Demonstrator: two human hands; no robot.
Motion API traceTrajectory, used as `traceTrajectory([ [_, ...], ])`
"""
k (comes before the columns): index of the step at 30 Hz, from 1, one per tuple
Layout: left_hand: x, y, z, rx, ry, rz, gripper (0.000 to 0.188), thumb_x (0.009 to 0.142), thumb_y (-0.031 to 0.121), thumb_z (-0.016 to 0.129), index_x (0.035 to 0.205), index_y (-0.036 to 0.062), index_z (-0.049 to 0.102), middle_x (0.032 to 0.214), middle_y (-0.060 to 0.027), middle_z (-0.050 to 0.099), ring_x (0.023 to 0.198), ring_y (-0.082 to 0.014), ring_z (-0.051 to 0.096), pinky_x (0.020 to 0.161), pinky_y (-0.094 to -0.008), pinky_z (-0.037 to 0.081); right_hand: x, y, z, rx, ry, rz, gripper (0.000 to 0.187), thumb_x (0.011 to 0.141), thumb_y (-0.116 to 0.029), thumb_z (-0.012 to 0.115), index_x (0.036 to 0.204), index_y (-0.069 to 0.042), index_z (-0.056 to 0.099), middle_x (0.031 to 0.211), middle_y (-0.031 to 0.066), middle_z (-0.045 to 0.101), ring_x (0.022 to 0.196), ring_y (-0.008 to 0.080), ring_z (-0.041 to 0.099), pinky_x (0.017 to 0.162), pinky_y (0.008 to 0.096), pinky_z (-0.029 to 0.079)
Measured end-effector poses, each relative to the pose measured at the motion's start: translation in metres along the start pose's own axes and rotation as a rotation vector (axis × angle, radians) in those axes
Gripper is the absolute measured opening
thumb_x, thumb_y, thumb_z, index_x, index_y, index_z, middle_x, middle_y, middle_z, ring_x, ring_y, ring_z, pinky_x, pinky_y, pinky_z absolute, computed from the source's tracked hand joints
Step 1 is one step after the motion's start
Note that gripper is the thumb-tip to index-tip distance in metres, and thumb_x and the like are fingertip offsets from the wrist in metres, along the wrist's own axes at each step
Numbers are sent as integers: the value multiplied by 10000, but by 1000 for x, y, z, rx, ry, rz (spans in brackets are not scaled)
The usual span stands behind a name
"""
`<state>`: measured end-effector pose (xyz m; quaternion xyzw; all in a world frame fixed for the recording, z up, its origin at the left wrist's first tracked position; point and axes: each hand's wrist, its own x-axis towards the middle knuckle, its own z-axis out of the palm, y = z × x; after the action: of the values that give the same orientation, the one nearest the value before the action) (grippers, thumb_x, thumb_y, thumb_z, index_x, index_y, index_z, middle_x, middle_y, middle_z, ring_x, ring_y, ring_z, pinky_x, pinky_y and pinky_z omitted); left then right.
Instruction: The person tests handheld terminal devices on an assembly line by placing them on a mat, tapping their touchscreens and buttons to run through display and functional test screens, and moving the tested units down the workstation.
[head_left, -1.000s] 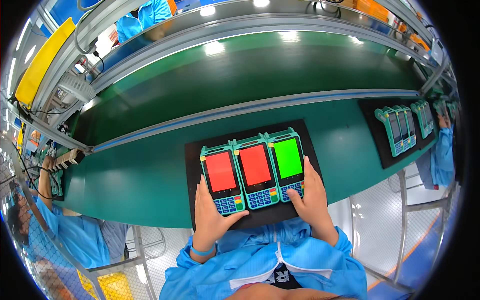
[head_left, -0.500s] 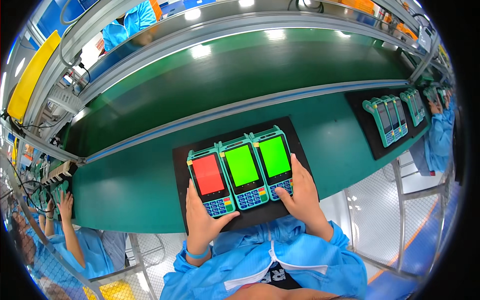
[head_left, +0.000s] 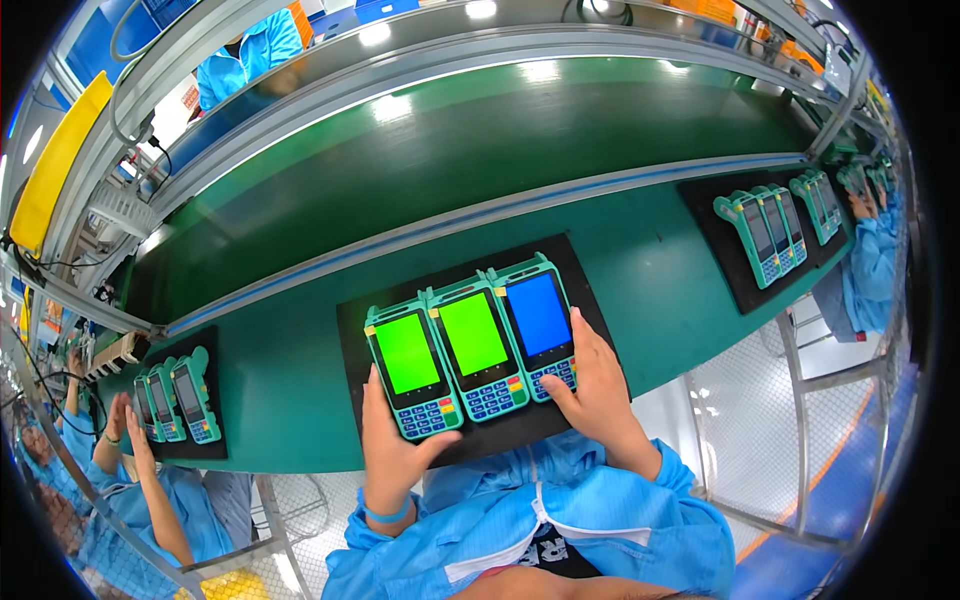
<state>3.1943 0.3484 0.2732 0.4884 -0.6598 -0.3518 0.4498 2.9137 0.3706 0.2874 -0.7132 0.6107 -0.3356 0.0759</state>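
Note:
Three card payment terminals with green casings stand side by side on a black mat (head_left: 480,443). The left terminal (head_left: 407,355) and the middle terminal (head_left: 470,335) have bright green screens; the right terminal (head_left: 537,312) shows blue. My left hand (head_left: 392,445) rests along the left terminal's outer side, fingers straight, thumb spread by its lower edge. On the other side, my right hand (head_left: 600,395) lies against the right terminal, fingers stretched along its side and thumb over its keypad. Both hands are open, flanking the row.
More terminals (head_left: 765,240) sit on a dark mat at the right, others (head_left: 185,400) at the left beside a co-worker's hands (head_left: 130,430). A metal rail (head_left: 480,210) separates the green table (head_left: 270,320) from the belt (head_left: 480,120) beyond. Another person works at the far right.
The left screen turned from red to green, and the right screen from green to blue. My hands stay about the same. At left, the co-worker's hands came together and terminals appeared.

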Motion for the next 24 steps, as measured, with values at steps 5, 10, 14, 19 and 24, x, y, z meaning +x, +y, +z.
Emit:
traceTrajectory([
  [5,-15,-28,-51,688,373,-153,566,975,388,599,1332,-45,530,1045,-166,572,994,-327,527,900,-455,413,1,1,-1,27,-13,3,827,926,-350,674,1492,104,279,1424,317,461,1290,456,489,1074,476,396],
  [10,-8,-39,-31,585,292,-20,574,1036,473,440,1158,-69,584,862,-161,545,842,-338,538,784,-429,425,1,1,-3,62,10,10,806,930,-349,669,1482,107,298,1414,314,473,1275,457,503,1068,471,403],
  [14,2,-40,-28,470,291,36,626,1031,509,430,1147,-86,587,910,-196,584,856,-367,572,783,-447,446,1,-5,-7,30,78,34,777,934,-338,663,1469,109,320,1394,311,495,1258,458,518,1056,466,415],
  [19,8,-43,-40,385,160,165,614,1009,491,491,1208,-85,565,892,-159,549,845,-340,541,764,-435,432,-3,-24,7,-105,249,88,689,951,-286,646,1459,84,362,1387,295,513,1236,444,539,1026,462,439],
  [24,0,-45,-77,262,63,117,403,913,270,691,1162,-32,591,946,-147,568,945,-335,537,866,-426,428,-6,-37,7,-25,319,122,606,971,-295,619,1431,57,439,1382,274,532,1230,417,552,1029,427,442],
])
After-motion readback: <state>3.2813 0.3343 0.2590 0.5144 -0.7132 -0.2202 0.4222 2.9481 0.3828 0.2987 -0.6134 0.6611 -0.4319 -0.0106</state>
